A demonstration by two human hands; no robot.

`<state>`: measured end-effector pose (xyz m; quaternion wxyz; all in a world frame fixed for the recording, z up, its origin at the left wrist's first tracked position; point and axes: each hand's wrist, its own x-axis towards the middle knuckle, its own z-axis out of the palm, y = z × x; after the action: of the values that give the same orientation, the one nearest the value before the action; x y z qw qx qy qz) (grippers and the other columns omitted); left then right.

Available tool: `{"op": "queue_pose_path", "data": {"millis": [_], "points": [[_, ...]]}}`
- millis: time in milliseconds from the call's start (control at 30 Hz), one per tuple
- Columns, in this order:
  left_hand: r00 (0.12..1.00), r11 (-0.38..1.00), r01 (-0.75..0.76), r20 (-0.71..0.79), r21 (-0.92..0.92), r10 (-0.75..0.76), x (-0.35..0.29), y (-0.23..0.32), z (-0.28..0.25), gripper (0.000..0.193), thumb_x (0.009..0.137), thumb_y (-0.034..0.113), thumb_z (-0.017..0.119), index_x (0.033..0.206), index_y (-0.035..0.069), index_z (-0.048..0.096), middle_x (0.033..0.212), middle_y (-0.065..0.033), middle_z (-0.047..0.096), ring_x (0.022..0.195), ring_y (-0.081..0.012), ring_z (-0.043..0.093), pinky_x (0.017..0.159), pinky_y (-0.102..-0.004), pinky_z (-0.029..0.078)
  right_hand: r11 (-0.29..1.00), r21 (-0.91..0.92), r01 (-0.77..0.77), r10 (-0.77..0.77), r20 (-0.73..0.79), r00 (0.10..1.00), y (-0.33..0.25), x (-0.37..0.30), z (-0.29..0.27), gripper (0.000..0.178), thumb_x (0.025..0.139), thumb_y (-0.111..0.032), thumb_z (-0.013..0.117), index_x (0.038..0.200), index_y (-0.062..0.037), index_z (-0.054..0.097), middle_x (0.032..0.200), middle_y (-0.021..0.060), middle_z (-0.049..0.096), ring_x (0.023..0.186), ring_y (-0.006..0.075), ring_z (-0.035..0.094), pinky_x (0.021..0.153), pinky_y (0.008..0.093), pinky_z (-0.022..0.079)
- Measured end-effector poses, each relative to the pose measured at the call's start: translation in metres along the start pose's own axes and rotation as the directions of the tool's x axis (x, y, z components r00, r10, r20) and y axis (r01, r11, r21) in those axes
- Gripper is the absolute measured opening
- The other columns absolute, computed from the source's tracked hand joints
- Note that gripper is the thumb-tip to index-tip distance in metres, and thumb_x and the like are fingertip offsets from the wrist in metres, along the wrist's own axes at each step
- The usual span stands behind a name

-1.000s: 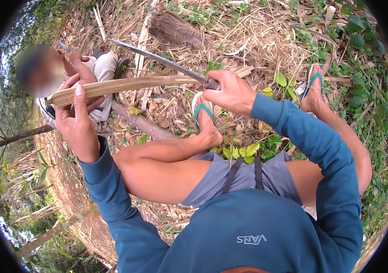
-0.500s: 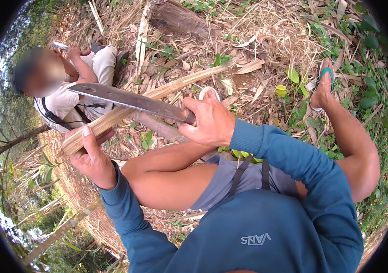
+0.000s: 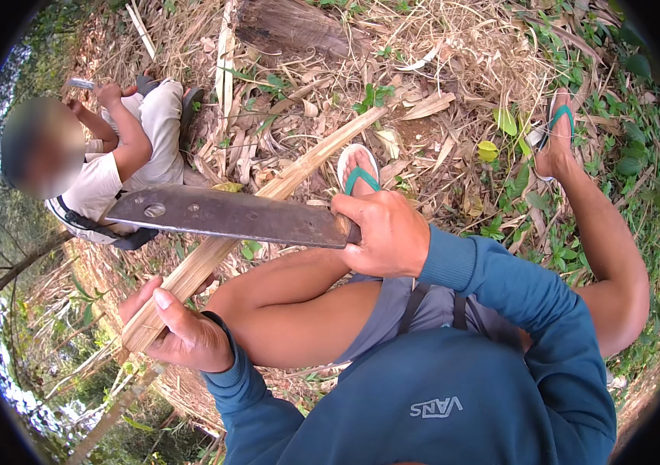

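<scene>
My right hand (image 3: 392,232) is closed around the wooden handle of a machete (image 3: 241,215), whose broad dark blade points left and has holes near its far end. Under the blade runs a long, pale split strip of wood (image 3: 322,152), slanting from lower left to upper right. My left hand (image 3: 187,329) grips the near end of this strip, thumb on top and fingers round its far side. The blade crosses over the strip's middle; whether it touches the wood I cannot tell. The strip's far end lies beyond my sandalled foot (image 3: 359,172).
Another person (image 3: 90,147) sits at the upper left, holding a blade-like tool (image 3: 80,83). A thick log (image 3: 299,29) lies at the top, with a pale split strip (image 3: 225,62) beside it. Dry leaves, wood chips and green plants cover the ground.
My left hand has moved down and slightly right with the near end of the wood strip. My right hand and the machete have also shifted lower, and the blade lies more level.
</scene>
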<state>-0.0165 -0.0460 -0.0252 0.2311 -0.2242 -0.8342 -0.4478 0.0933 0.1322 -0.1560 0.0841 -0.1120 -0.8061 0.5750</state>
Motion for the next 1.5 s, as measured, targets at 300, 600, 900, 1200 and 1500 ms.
{"op": "queue_pose_path", "data": {"millis": [300, 600, 900, 1200, 1500], "points": [[0.999, 0.999, 0.036, -0.018, 0.012, -0.036, 0.005, -0.003, 0.005, 0.020, 0.089, 0.014, 0.059, 0.098, -0.004, 0.056, 0.088, -0.0123, 0.056, 0.081, -0.0161, 0.053, 0.076, -0.0291, 0.045, 0.998, -0.032, -0.046, 0.046, 0.013, 0.999, 0.013, -0.002, -0.005, 0.023, 0.067, -0.019, 0.070, 0.082, -0.0028, 0.062, 0.061, 0.0212, 0.059, 0.060, 0.0395, 0.062, 0.056, 0.0451, 0.050], [0.997, 0.996, 0.064, -0.035, 0.068, -0.062, 0.004, -0.004, 0.004, 0.024, 0.089, 0.016, 0.060, 0.098, -0.006, 0.056, 0.089, -0.0127, 0.056, 0.080, -0.0174, 0.055, 0.069, -0.0281, 0.050, 0.997, -0.059, -0.057, 0.055, -0.032, 0.998, 0.042, 0.011, -0.001, 0.024, 0.067, -0.018, 0.066, 0.082, -0.0002, 0.062, 0.056, 0.0219, 0.056, 0.058, 0.0416, 0.061, 0.057, 0.0473, 0.050], [0.993, 0.992, 0.119, -0.002, -0.032, -0.119, 0.005, -0.014, 0.005, 0.026, 0.091, 0.018, 0.059, 0.100, -0.006, 0.052, 0.089, -0.0152, 0.056, 0.063, -0.0210, 0.062, 0.048, -0.0271, 0.057, 0.946, -0.053, -0.320, 0.323, 0.062, 0.944, 0.076, 0.027, -0.007, 0.028, 0.075, -0.026, 0.064, 0.087, -0.0006, 0.067, 0.059, 0.0227, 0.057, 0.059, 0.0400, 0.061, 0.060, 0.0454, 0.050], [0.990, 0.990, 0.136, -0.039, -0.046, -0.137, 0.005, -0.023, -0.001, 0.028, 0.091, 0.018, 0.059, 0.103, -0.007, 0.050, 0.090, -0.0164, 0.056, 0.063, -0.0234, 0.064, 0.044, -0.0289, 0.057, 0.990, -0.092, -0.108, 0.108, -0.007, 0.994, 0.077, 0.020, 0.011, 0.025, 0.071, -0.023, 0.065, 0.085, -0.0022, 0.065, 0.061, 0.0211, 0.058, 0.063, 0.0410, 0.061, 0.062, 0.0461, 0.050], [0.986, 0.982, 0.169, 0.004, -0.079, -0.169, 0.004, -0.028, -0.004, 0.026, 0.092, 0.016, 0.058, 0.102, -0.007, 0.053, 0.088, -0.0159, 0.056, 0.061, -0.0229, 0.064, 0.045, -0.0288, 0.056, 0.960, -0.093, -0.265, 0.268, 0.018, 0.963, 0.092, 0.019, -0.003, 0.026, 0.074, -0.024, 0.061, 0.081, 0.0018, 0.063, 0.064, 0.0253, 0.059, 0.065, 0.0430, 0.061, 0.064, 0.0483, 0.048]]}}
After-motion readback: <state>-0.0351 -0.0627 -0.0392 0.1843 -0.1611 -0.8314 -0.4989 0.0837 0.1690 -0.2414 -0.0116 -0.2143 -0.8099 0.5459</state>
